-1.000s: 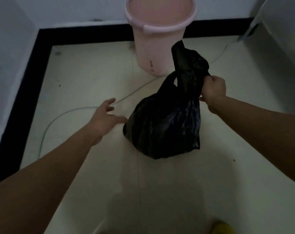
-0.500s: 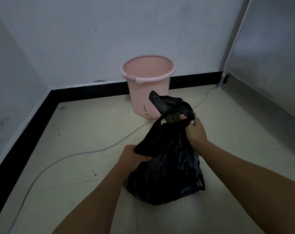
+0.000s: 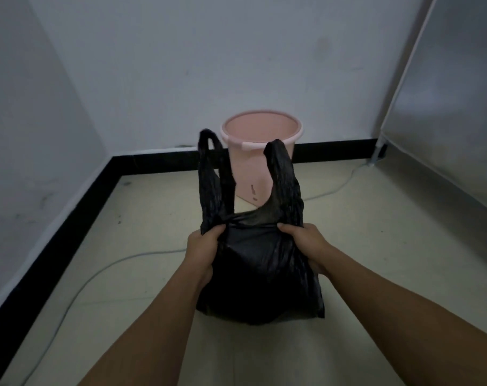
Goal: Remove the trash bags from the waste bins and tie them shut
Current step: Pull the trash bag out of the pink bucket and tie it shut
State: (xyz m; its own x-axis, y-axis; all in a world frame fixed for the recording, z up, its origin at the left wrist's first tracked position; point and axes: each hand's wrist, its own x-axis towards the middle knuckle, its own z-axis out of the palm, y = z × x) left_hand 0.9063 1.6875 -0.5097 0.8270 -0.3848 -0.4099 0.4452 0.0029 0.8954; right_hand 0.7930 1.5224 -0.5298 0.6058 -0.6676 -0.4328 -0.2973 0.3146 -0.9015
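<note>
The left hand (image 3: 202, 253) has shifted up to the bag's (image 3: 260, 277) mouth; both hands are now gripping it, the right hand (image 3: 306, 243) opposite, handles standing up. The bag is sitting on the floor (image 3: 376, 246) before the bin (image 3: 260, 151).

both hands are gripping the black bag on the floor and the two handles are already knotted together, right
Not quite. In the head view both the left hand and right hand grip the black bag on the floor, but its two handles stand apart, not yet knotted.
</note>
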